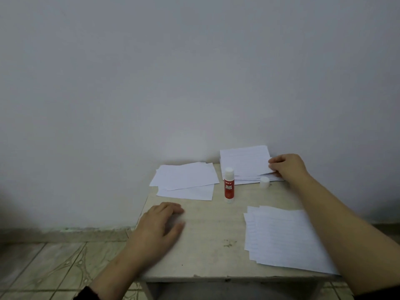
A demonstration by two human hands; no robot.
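A small worn table (212, 230) stands against a white wall. A red glue stick (229, 185) stands upright and uncapped near the table's middle back, and its white cap (264, 182) sits to the right. My right hand (287, 167) pinches the right edge of the top lined sheet of a paper stack (244, 161) at the back right. My left hand (160, 226) rests flat on the bare tabletop at the front left, fingers relaxed. A pile of white sheets (186, 178) lies at the back left. Another pile of lined sheets (281, 234) lies at the front right, partly under my right forearm.
The table's left edge and front edge drop to a patterned tile floor (54, 267). The white wall (194, 83) rises directly behind the table.
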